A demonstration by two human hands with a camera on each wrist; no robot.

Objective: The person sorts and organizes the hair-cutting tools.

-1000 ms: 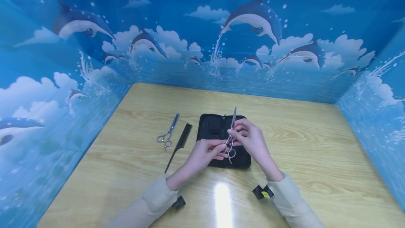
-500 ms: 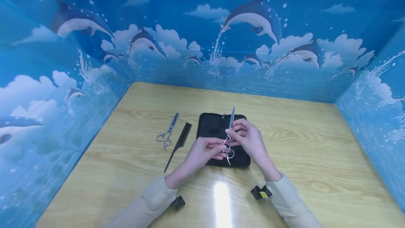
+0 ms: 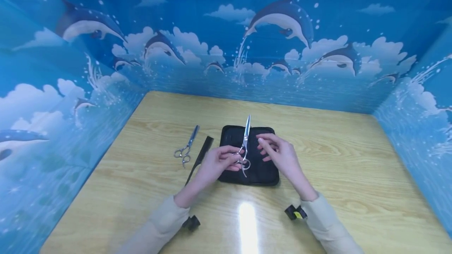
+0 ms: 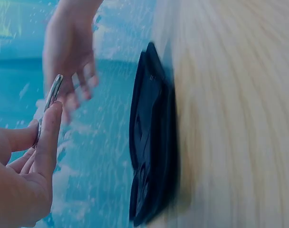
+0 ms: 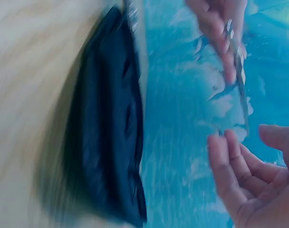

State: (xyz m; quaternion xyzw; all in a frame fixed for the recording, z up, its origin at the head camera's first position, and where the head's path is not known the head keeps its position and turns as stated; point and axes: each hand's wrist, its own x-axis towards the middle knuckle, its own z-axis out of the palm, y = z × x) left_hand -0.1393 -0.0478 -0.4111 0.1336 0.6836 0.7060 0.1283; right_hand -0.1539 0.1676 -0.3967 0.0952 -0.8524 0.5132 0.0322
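Left hand [image 3: 216,163] partly hides the comb [image 3: 204,152] — loose scissors [image 3: 191,141] lie nearby.

This reads as a small screened-off booth built around a wood-grain table [image 3: 339,144]. Printed sheeting [image 3: 226,83] stands behind the table and along its left and right sides — blue sea and sky, with white clouds [image 3: 229,13] and leaping dolphins [image 3: 279,19] — and turns corners at the table's far end. The wrist views show the same blue print beyond the table. Whether the sheeting is cloth or plastic is hard to tell at this softness. A straight, bright reflection [image 3: 248,226] on the near part of the table fits indoor lamplight. A comb [image 3: 203,151] and silver scissors [image 3: 190,143] on the table's left half add hairdressing gear.
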